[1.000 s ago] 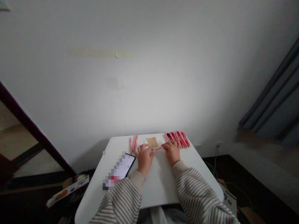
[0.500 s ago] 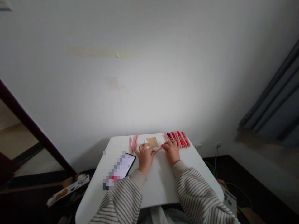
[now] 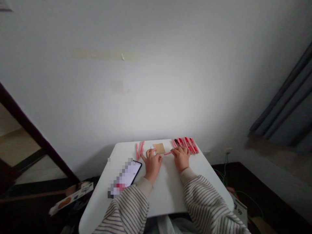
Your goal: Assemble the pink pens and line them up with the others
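My right hand (image 3: 181,159) is closed on a thin pink pen (image 3: 168,153), whose free end points left over the white table (image 3: 168,188). My left hand (image 3: 152,164) hovers low, a small gap away from that end. Its thumb and index finger are pressed together, the outer fingers spread; whatever lies in the pinch is too small to make out. A tan square of paper (image 3: 159,148) lies just beyond the hands. Beside it, partly behind my left fingers, is a small white thing (image 3: 152,148).
Several pink and red pens (image 3: 185,145) lie in a row at the back right. A few pink pens (image 3: 139,149) rest at the back left. A phone (image 3: 128,177), partly blurred, lies by my left forearm. Behind the table rises a wall (image 3: 156,97).
My left fingers have come away from the left end of the pink pen, leaving a gap. The right hand has shifted slightly to the right with the pen.
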Demonstrator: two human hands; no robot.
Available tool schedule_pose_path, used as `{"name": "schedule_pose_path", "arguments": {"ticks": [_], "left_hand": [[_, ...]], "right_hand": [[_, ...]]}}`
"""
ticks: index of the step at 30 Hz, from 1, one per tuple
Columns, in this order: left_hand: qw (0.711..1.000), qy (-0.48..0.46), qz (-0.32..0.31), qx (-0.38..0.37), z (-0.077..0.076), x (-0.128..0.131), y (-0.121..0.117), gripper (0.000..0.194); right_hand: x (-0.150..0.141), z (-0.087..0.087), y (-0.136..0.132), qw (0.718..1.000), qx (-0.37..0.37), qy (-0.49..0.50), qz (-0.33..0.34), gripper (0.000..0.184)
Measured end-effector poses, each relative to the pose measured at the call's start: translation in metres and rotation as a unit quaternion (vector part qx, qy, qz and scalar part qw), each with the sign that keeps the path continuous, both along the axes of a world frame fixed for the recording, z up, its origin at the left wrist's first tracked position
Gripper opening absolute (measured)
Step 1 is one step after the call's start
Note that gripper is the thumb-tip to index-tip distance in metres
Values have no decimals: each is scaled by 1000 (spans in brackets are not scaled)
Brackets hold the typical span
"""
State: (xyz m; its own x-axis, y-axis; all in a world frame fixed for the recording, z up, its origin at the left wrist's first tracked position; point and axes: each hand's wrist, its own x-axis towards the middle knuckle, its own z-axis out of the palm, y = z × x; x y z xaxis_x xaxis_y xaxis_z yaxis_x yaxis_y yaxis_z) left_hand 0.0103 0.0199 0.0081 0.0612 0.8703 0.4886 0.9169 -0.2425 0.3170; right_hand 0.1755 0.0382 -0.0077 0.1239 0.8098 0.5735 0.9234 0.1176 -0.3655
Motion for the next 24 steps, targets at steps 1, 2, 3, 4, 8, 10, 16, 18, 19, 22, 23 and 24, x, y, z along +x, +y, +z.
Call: {"name": "schedule_pose_path", "arguments": {"ticks": [1,2,3,4,8,10,16,18,19,22,23,24], "left_hand": [[1000,2,-2,0,0,0,0,9],[1000,4,-3,0,0,0,0,9],[1000,5,-5,0,1,0,0,9],[1000,7,-6,0,1,0,-1,9],[1000,22,-13,7,2,0,-1,8],[1000,25,-12,10,2,0,-1,7],[1000,22,-8,10,2,0,-1,12],[1000,22,-6,14,1,0,-1,13],[1000,22,-4,14,1,0,-1,13],[1000,21,-2,10,0,0,0,11],[1000,21,-3,9,0,0,0,11],[1000,20,-3,8,-1,0,0,10]], "right_hand": [[0,0,0,1000,0,1,0,18],[0,1,-1,1000,0,2,-1,17],[0,1,-1,1000,0,2,-1,17],[-1,1,-1,1000,0,1,-2,17],[-1,1,-2,1000,-2,-2,-7,17],[0,0,-1,1000,-1,-6,-8,17],[0,-3,1,1000,-3,-2,-5,17],[-1,-2,1,1000,-6,-6,-4,17],[-1,-2,0,1000,-6,-10,-2,17],[-1,0,-1,1000,-5,-16,3,17],[-1,1,-1,1000,-4,-15,3,18],[-1,1,-1,1000,-3,-13,4,18]]}}
